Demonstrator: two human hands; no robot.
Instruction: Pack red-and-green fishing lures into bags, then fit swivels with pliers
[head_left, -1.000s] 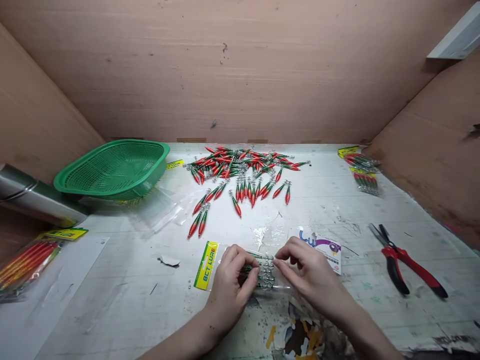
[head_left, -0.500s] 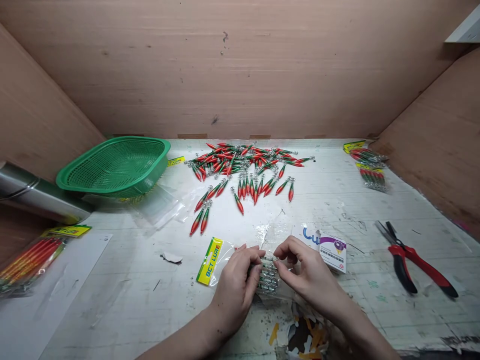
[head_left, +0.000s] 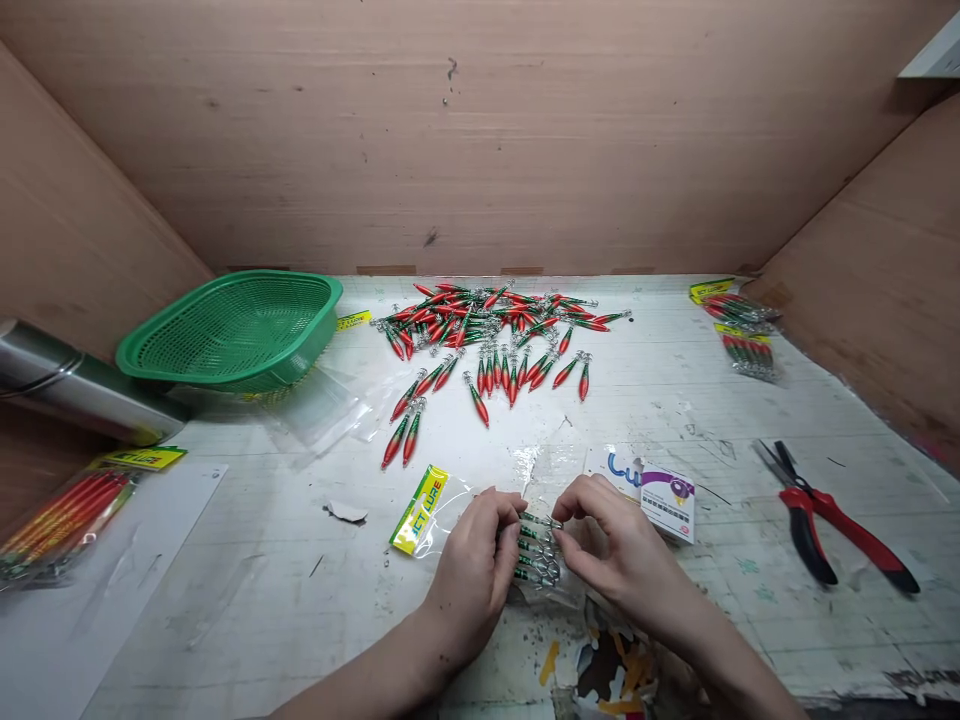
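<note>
A clear plastic bag of fishing lures (head_left: 535,553) with a yellow header card (head_left: 420,512) lies at the front middle of the table. My left hand (head_left: 474,560) is closed on the bag, fingers and thumb covering the red parts of the lures. Green ends and silver hooks show in a row to the right of that thumb. My right hand (head_left: 616,538) pinches with thumb and forefinger at the hook end of the upper lure. Beyond both hands, a pile of loose red-and-green lures (head_left: 480,315) spreads across the back of the table.
A green basket (head_left: 232,350) stands back left, beside clear bags (head_left: 322,410) and a metal cylinder (head_left: 82,380). Packed lures lie at left (head_left: 67,515) and back right (head_left: 746,350). Pliers (head_left: 825,510) rest at right; a small box (head_left: 667,505) sits behind my right hand.
More of the lures' green ends now shows between my hands. The header card has tilted and shifted slightly up. Both hands stay in nearly the same place.
</note>
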